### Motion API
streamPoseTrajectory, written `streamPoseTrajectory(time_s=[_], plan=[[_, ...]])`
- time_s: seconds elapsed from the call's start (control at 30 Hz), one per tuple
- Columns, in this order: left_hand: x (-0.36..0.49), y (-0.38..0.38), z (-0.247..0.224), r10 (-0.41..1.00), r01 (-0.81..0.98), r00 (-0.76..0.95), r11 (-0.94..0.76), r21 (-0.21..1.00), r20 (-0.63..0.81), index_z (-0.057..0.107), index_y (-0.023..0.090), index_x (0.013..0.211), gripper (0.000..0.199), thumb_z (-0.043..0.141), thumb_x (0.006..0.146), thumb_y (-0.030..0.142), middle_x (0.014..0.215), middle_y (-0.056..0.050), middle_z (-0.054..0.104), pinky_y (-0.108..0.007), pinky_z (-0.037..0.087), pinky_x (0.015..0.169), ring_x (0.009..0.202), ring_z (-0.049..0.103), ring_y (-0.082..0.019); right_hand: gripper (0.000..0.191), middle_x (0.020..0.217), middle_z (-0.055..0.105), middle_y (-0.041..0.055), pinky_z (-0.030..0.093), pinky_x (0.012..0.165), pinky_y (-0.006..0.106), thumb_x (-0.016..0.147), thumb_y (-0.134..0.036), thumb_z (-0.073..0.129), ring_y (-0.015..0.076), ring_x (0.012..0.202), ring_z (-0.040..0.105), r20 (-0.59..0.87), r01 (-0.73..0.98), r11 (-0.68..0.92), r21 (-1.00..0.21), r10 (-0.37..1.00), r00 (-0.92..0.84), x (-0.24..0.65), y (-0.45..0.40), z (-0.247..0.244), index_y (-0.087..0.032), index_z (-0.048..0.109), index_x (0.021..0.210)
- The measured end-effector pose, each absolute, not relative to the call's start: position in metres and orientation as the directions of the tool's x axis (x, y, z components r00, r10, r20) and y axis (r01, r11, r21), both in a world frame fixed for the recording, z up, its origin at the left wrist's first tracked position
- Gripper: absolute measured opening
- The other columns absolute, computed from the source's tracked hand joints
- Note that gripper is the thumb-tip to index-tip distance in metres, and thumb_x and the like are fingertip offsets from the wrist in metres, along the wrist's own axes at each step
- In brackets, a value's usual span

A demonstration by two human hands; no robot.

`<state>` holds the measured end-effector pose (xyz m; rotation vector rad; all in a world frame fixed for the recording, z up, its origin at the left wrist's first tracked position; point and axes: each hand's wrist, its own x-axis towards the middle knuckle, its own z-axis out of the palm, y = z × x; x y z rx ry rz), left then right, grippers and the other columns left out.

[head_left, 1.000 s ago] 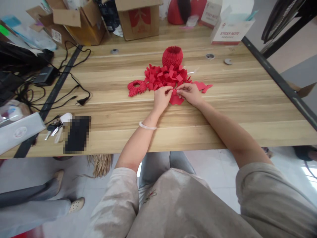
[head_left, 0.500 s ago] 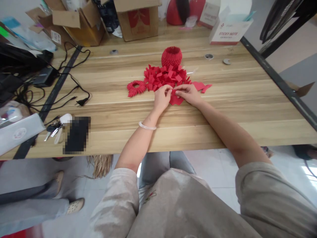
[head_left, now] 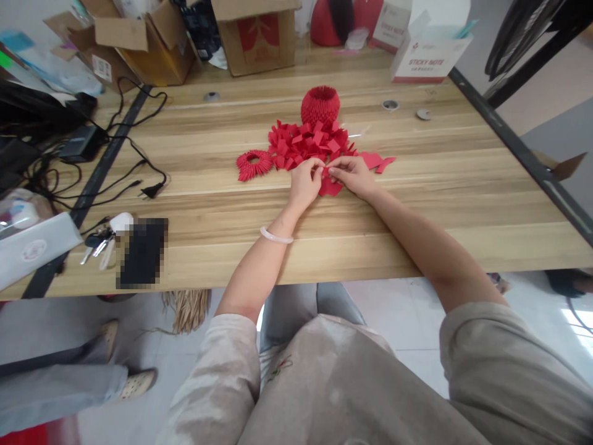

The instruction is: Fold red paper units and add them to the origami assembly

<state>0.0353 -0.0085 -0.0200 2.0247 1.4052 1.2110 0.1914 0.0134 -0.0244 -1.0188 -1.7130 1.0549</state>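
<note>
Wood-grain surface (head_left: 208, 216), with red paper pieces grouped at the centre

Item one: a small red piece (head_left: 326, 170), held low over the surface between the fingertips of both hands; its exact shape is obscured by the fingers. The left hand (head_left: 304, 183) is closed in a narrow pinch on it; the right hand (head_left: 356, 177) is likewise pinched on it from the other side. Directly beneath the hands, flat red paper (head_left: 330, 187) is partly covered.

Just beyond the fingers, a loose heap of folded red pieces (head_left: 308, 142) is spread. Behind it, a round, open-topped red vessel (head_left: 320, 106) built of folded units is stood upright. To the left of the heap, a red pleated ring (head_left: 254, 165) is laid flat; to the right, further red sheets (head_left: 374, 161) are placed.

Farther out, at left: black cables (head_left: 134, 143), keys (head_left: 99, 240) and a dark rectangle (head_left: 142, 252), blurred by pixels. Along the back: an open carton (head_left: 157, 52), a second cardboard box (head_left: 256, 44) and a box marked "STICKY NOTE" (head_left: 424, 60). A white bracelet (head_left: 277, 236) is worn on the left forearm.
</note>
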Motion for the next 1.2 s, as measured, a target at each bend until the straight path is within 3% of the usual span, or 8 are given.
streamPoseTrajectory(time_s=[0.23, 0.4, 0.6, 0.8, 1.2], plan=[[0.035, -0.006, -0.024, 0.889, 0.501, 0.113, -0.437, 0.747, 0.443, 0.059, 0.017, 0.091, 0.023, 0.04, 0.09, 0.029, 0.09, -0.006, 0.067, -0.025, 0.049, 0.077, 0.083, 0.063, -0.014, 0.023, 0.069, 0.065, 0.0022, 0.05, 0.053, 0.023, 0.072, -0.039, 0.068, 0.0096, 0.054, 0.057, 0.253, 0.134, 0.3, -0.944, 0.924, -0.288, 0.192, 0.012, -0.024, -0.018, 0.064, 0.08], [0.032, 0.001, -0.031, 0.903, 0.29, 0.06, -0.424, 0.858, 0.426, 0.062, 0.015, 0.089, 0.021, 0.051, 0.085, 0.033, 0.086, -0.006, 0.068, -0.027, 0.051, 0.076, 0.079, 0.065, -0.015, 0.024, 0.063, 0.064, 0.0003, 0.045, 0.049, 0.018, 0.069, -0.036, 0.071, 0.0066, 0.05, 0.054, 0.206, 0.083, 0.235, -0.968, 0.943, -0.262, 0.193, 0.013, -0.024, -0.015, 0.064, 0.079], [0.033, 0.006, -0.036, 0.91, 0.092, 0.133, -0.405, 0.91, 0.392, 0.064, 0.015, 0.095, 0.024, 0.059, 0.08, 0.032, 0.09, -0.007, 0.069, -0.031, 0.051, 0.081, 0.081, 0.066, -0.016, 0.025, 0.061, 0.065, 0.0002, 0.046, 0.05, 0.018, 0.071, -0.034, 0.071, 0.0063, 0.05, 0.055, 0.195, -0.007, 0.199, -0.98, 0.955, -0.221, 0.196, 0.02, -0.028, -0.014, 0.066, 0.084], [0.032, 0.008, -0.038, 0.905, 0.058, 0.162, -0.406, 0.912, 0.392, 0.063, 0.015, 0.098, 0.028, 0.066, 0.074, 0.03, 0.091, -0.007, 0.069, -0.033, 0.051, 0.086, 0.089, 0.065, -0.016, 0.027, 0.062, 0.065, 0.0006, 0.047, 0.052, 0.02, 0.068, -0.036, 0.073, 0.0084, 0.055, 0.058, 0.207, -0.051, 0.201, -0.978, 0.956, -0.207, 0.198, 0.025, -0.031, -0.014, 0.068, 0.084], [0.033, 0.006, -0.035, 0.93, -0.029, 0.123, -0.345, 0.938, 0.346, 0.067, 0.015, 0.09, 0.023, 0.069, 0.072, 0.028, 0.088, -0.006, 0.07, -0.034, 0.052, 0.084, 0.087, 0.066, -0.017, 0.029, 0.064, 0.066, 0.0006, 0.048, 0.054, 0.02, 0.067, -0.034, 0.074, 0.008, 0.055, 0.058, 0.215, -0.07, 0.205, -0.976, 0.953, -0.212, 0.2, 0.026, -0.032, -0.015, 0.069, 0.088]])
